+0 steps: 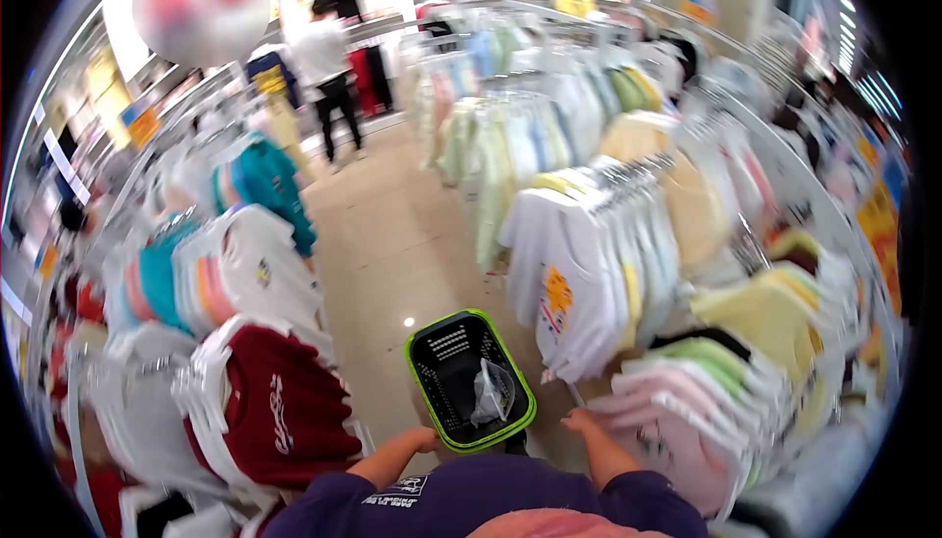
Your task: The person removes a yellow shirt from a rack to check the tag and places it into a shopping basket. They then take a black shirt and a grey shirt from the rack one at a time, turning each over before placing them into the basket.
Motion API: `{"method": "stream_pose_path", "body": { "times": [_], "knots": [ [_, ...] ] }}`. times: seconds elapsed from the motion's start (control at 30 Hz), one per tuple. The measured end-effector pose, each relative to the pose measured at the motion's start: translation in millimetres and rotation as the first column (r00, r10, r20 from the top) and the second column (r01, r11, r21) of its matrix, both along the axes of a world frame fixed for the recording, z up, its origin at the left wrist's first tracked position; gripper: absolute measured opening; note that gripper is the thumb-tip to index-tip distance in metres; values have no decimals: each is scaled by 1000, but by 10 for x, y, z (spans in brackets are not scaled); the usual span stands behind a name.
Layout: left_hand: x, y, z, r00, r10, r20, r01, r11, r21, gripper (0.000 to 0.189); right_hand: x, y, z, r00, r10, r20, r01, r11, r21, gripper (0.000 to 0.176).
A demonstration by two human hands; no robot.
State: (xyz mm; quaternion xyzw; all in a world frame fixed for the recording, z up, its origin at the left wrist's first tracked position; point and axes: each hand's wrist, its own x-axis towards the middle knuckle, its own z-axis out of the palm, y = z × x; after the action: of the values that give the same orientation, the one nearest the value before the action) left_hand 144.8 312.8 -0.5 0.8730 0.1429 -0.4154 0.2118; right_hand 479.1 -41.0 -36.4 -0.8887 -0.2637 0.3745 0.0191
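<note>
A black shopping basket (pixel 429 378) with a bright green rim stands low in front of my body, between my two hands. Inside it, toward the right, lies a clear plastic package (pixel 493 393) whose contents I cannot make out. My left hand (pixel 423 439) is beside the basket's lower left rim, loosely curled and holding nothing that I can see. On the other side, my right hand (pixel 579 421) hangs apart from the basket, its fingers loosely open, close to the pale pink shirts (pixel 655 418) on the right rack. Both hands look slightly blurred.
Dark red shirts (pixel 285 405) hang on the left rack, with white and teal ones behind. White printed shirts (pixel 564 288) hang on the right. A tiled aisle (pixel 378 243) runs between the racks toward a person (pixel 324 72) in a white top. Shelves line the back wall.
</note>
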Motion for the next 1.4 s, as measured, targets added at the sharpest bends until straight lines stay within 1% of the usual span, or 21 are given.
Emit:
{"method": "stream_pose_path", "body": {
  "times": [0.07,0.2,0.23,0.3,0.4,0.5,0.57,0.6,0.63,0.67,0.7,0.73,0.8,0.83,0.93,0.97,1.07,1.13,1.2,1.3,1.4],
  "knots": [
    [-24,30,-25,998,-48,36,48,999,2,55,-420,-370,-93,995,-87,50,86,996,28,50],
    [-88,-71,156,988,-143,62,145,989,-22,56,-1465,-974,-101,983,-177,-47,176,984,-20,46],
    [-161,-81,85,987,-110,113,119,990,-73,60,-1706,-1136,-160,972,-191,-136,186,981,-50,45],
    [-333,-99,-96,971,-192,145,211,968,-135,58,-2189,-1457,-357,928,-212,-307,190,977,-100,43],
    [-451,-115,-198,943,-300,142,324,923,-205,57,-2869,-1773,-45,700,-596,-394,598,790,-132,38],
    [-367,-153,-195,903,-425,69,429,878,-212,56,-3311,-2133,-97,737,-587,-334,596,798,-89,47],
    [-248,-238,-198,854,-519,26,513,833,-206,55,-3509,-2307,53,786,-543,-297,540,836,-98,48],
    [-166,-301,-208,823,-567,9,557,805,-202,55,-3576,-2370,100,756,-569,-324,560,818,-130,45],
    [-78,-358,-206,789,-614,-6,602,776,-189,54,-3708,-2473,38,787,-574,-226,589,808,-2,39],
    [21,-432,-195,752,-659,-19,647,743,-173,54,-3853,-2618,-244,906,-420,-56,424,897,124,37],
    [143,-532,-179,712,-701,-27,690,707,-157,53,-4004,-2775,-558,949,-265,173,232,954,190,34],
    [264,-617,-189,672,-739,-33,730,670,-135,53,-4013,-2736,-327,756,-641,-133,652,754,79,35],
    [541,-858,-160,632,-775,-26,772,632,-72,52,-4237,-2820,-10,498,-818,-287,865,489,109,38],
    [695,-1025,-117,629,-777,-13,776,629,-38,52,-4342,-2887,70,474,-833,-285,880,449,152,39],
    [929,-1575,171,752,-655,79,655,755,29,46,-4758,-3192,142,412,-866,-284,905,353,239,41],
    [985,-1752,153,676,-677,290,706,708,6,42,-4899,-3331,134,399,-871,-286,910,337,242,41],
    [1106,-2510,232,599,-748,286,779,627,6,44,-5383,-3788,51,376,-897,-232,920,332,208,39],
    [1008,-3095,281,598,-757,263,792,609,-46,50,-5794,-4134,-57,368,-912,-179,925,340,169,38],
    [816,-3690,303,599,-764,238,797,596,-95,57,-6216,-4453,-209,203,-951,-234,979,189,82,39],
    [539,-4462,126,515,-795,322,857,476,-195,56,-6712,-4808,-186,58,-977,-205,992,80,-100,40],
    [243,-5064,224,579,-746,329,813,498,-301,54,-7141,-5122,-439,59,-980,-188,989,83,-122,42]
  ]
}}
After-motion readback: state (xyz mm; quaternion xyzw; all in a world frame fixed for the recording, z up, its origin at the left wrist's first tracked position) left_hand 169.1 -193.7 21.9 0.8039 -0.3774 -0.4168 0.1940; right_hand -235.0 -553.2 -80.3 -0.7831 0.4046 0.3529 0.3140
